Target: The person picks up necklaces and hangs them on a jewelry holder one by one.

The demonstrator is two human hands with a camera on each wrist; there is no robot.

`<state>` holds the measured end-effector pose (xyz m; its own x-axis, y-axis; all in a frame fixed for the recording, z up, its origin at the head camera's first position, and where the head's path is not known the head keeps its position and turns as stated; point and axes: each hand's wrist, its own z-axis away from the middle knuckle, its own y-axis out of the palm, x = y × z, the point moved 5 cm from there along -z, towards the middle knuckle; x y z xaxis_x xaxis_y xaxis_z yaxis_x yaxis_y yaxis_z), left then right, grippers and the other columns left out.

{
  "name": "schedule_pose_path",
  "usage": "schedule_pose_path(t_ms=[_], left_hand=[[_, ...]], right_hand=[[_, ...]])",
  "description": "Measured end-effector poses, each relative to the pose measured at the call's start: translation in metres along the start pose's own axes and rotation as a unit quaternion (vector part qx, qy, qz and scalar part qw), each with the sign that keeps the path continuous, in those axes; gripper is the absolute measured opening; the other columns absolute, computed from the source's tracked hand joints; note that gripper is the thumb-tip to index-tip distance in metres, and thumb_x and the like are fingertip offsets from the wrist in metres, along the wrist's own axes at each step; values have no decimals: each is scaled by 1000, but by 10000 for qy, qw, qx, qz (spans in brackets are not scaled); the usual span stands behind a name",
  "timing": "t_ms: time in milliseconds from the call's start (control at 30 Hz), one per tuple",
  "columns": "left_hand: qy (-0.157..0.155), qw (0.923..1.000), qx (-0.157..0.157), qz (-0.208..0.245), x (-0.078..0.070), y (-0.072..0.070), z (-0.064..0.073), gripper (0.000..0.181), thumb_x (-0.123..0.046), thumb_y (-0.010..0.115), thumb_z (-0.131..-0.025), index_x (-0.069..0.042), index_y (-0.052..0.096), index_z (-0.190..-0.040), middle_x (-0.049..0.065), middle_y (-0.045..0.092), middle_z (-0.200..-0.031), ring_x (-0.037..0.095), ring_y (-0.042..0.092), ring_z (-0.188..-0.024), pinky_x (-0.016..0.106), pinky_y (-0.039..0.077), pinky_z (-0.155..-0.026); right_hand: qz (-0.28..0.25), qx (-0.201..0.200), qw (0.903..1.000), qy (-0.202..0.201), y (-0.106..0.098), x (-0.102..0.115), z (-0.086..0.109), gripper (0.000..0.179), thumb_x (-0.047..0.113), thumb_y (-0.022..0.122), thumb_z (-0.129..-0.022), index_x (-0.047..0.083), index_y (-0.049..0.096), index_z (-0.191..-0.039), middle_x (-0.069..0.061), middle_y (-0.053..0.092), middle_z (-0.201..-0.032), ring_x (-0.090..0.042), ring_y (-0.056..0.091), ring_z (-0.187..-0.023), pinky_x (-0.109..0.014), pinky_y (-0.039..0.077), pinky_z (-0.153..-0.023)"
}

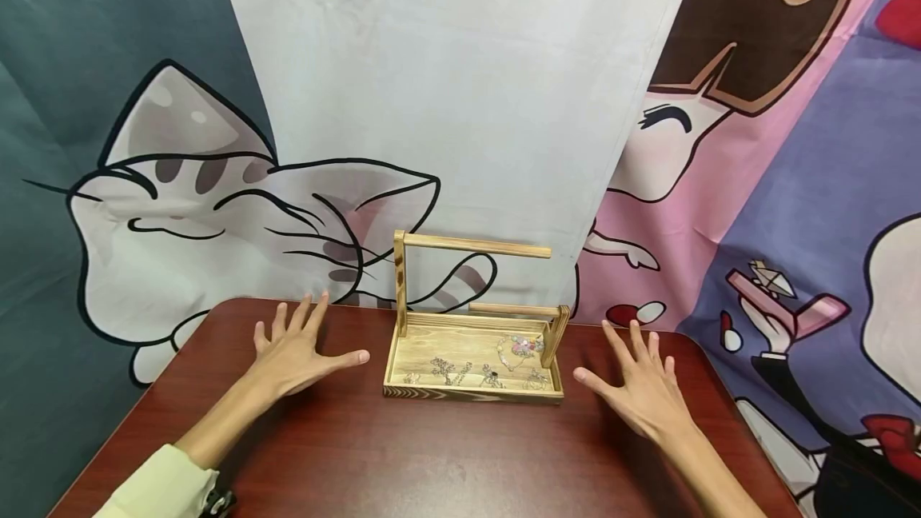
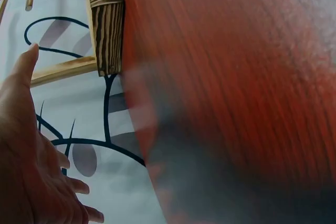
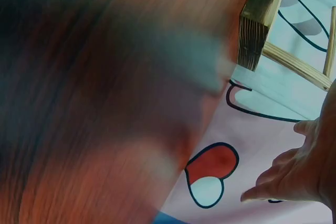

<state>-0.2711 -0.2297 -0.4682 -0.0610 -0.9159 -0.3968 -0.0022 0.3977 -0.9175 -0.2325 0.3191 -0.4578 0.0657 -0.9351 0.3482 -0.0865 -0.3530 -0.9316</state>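
Observation:
A wooden jewelry stand with a shallow tray base sits on the table between my two hands. One tall post on its left carries a long bar; a shorter post on the right carries a lower bar. Inside the tray lie several thin silvery chains and a beaded bracelet with pinkish and clear pieces. To the left of the stand my left hand is spread, holding nothing. My right hand is likewise spread on the other side, apart from the stand.
The reddish-brown table has rounded far corners. Right behind it hangs a printed cloth backdrop with a cartoon cat and a figure. A pale sleeve and a dark wristband are on the left arm.

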Motion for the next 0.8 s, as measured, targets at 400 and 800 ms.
schedule_pose_path(t_ms=[400, 800], left_hand=[[-96, 9996, 189, 173, -9, 8, 0, 133, -94, 67, -86, -12, 22, -180, 31, 31, -180, 67, 39, -154, 82, 47, -106], [-21, 9975, 386, 590, -17, 20, -2, 122, -90, 65, -91, -8, 34, -176, 34, 47, -166, 60, 50, -150, 83, 51, -116]], right_hand=[[94, -31, 10000, -11, 5, 11, -1, 99, 85, 59, -100, 34, 29, -180, -25, 43, -176, -58, 48, -155, -87, 53, -107], [2, 163, 9999, -17, 16, 27, -4, 90, 85, 53, -103, 26, 49, -170, -24, 60, -163, -52, 61, -147, -84, 57, -106]])
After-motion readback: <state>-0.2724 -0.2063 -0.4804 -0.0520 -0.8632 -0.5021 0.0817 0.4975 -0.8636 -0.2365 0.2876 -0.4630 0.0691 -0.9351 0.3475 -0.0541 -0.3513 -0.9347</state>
